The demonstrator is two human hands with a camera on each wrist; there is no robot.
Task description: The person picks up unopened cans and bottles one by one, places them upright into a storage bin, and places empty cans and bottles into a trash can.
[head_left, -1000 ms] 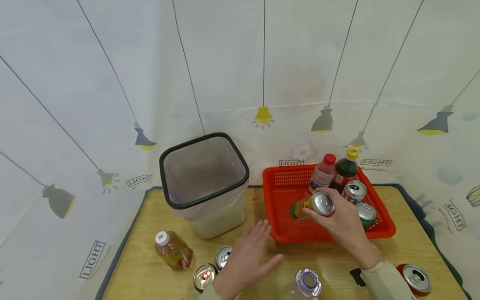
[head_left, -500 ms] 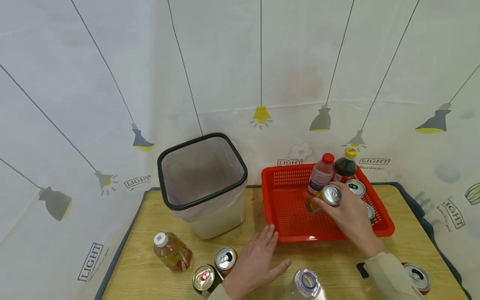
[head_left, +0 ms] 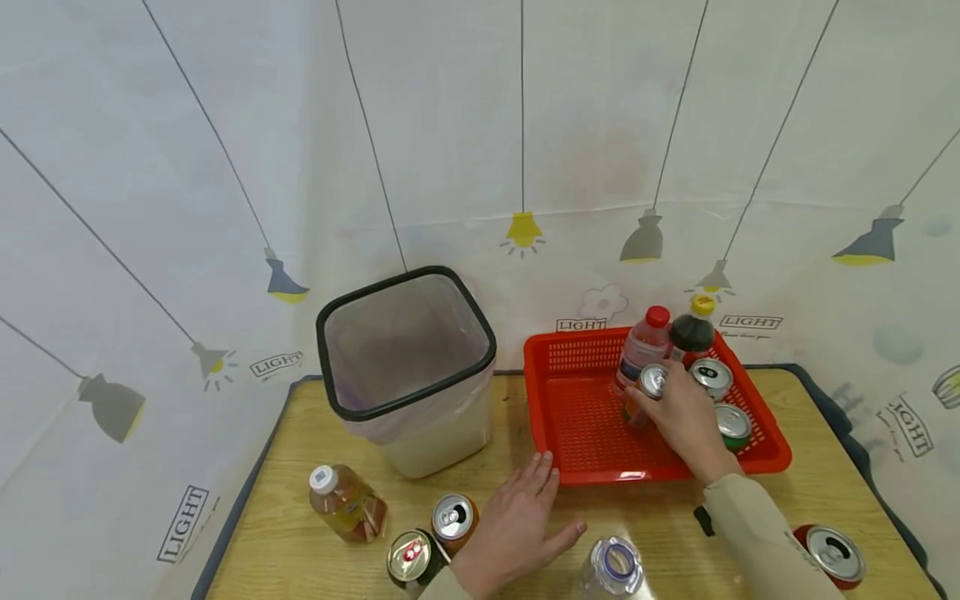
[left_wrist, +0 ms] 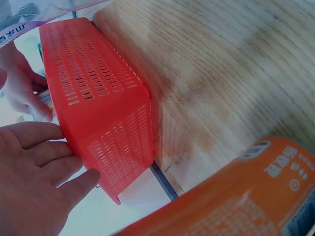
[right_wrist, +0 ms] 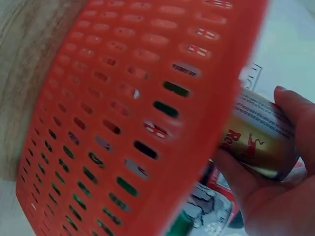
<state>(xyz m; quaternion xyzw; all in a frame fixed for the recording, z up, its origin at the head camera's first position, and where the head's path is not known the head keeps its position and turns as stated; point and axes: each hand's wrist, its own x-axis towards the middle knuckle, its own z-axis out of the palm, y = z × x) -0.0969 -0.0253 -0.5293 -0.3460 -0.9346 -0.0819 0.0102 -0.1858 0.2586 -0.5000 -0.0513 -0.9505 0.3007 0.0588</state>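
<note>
My right hand [head_left: 684,417] grips a gold drink can [head_left: 653,382] by its upper part, inside the red plastic basket [head_left: 566,421]. The can stands nearly upright beside a red-capped bottle [head_left: 643,346]; its gold side with a red bull logo shows in the right wrist view. Also in the basket are a yellow-capped cola bottle [head_left: 692,335], a silver-topped can [head_left: 712,379] and a green can [head_left: 733,425]. My left hand [head_left: 513,529] lies with fingers extended, its fingertips touching the basket's near left corner, as the left wrist view confirms.
A bin with a black rim [head_left: 480,367] stands left of the basket. On the wooden table are an amber drink bottle [head_left: 348,504], an orange can [head_left: 454,518], a dark can [head_left: 412,557], a clear bottle [head_left: 612,571] and a red can [head_left: 831,557].
My right hand has carried the gold can rightward and down, from tilted over the basket to nearly upright beside the red-capped bottle. My left hand has shifted slightly right to the basket's corner.
</note>
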